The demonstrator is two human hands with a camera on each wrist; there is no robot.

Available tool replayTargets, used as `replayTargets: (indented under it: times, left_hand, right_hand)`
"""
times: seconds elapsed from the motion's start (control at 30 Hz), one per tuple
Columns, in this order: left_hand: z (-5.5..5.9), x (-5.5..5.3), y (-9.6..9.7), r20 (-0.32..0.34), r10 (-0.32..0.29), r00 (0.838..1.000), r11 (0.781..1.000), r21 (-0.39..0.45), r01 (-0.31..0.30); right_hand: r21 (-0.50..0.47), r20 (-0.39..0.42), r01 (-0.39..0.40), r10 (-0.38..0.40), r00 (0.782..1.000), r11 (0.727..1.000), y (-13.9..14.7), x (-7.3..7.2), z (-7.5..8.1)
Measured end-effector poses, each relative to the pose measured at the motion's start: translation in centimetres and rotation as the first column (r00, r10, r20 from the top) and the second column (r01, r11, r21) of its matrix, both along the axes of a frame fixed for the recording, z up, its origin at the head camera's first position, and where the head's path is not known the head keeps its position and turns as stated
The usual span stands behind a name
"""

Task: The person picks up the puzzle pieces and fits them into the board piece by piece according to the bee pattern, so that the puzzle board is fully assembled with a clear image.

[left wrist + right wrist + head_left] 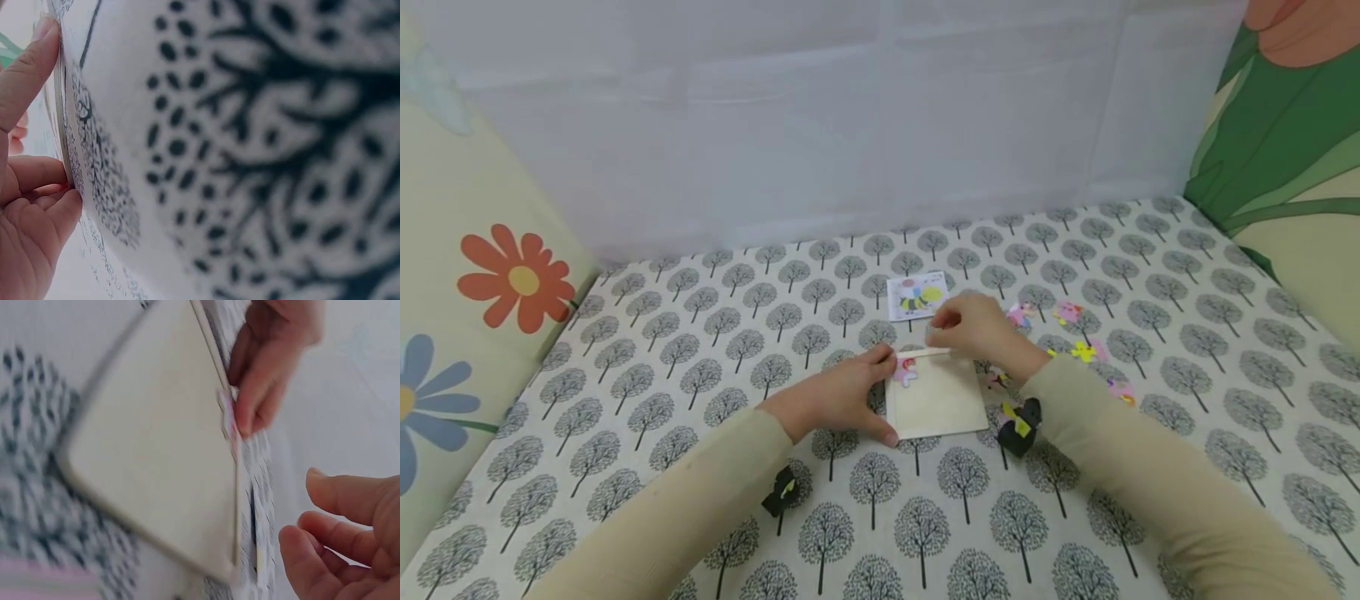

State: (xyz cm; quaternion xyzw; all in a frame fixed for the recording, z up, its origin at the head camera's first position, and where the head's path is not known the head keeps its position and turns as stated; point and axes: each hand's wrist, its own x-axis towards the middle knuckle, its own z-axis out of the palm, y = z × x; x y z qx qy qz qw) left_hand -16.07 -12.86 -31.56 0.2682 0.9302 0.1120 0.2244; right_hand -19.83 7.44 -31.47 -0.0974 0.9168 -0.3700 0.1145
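A cream, square puzzle tray (943, 400) with a raised rim lies in front of me. One pink-and-white jigsaw piece (906, 372) sits in its far left corner. My left hand (846, 392) holds the tray by its left side, thumb at the near corner and fingers at the far one. Over the tray's far edge hovers my right hand (973, 329), fingers bent; in the right wrist view the thumb and fingers (340, 494) stand apart with nothing between them. Just beyond the tray lies a picture card (917, 296) showing a striped bee.
Loose jigsaw pieces in pink and yellow lie right of the tray, among them a yellow piece (1083, 351) and a pink piece (1067, 312). A tree-print cloth (700, 392) covers the table. A white sheet (820, 125) hangs behind it.
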Motion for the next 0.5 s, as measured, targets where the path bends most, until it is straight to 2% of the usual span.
replayTargets:
  times: [0.5]
  left_hand:
    - [0.2, 0.3, 0.0, 0.013, 0.017, 1.0, 1.0, -0.017, -0.017]
  right_hand:
    - [0.035, 0.059, 0.091, -0.093, 0.994, 0.995, 5.9, -1.3, 1.4]
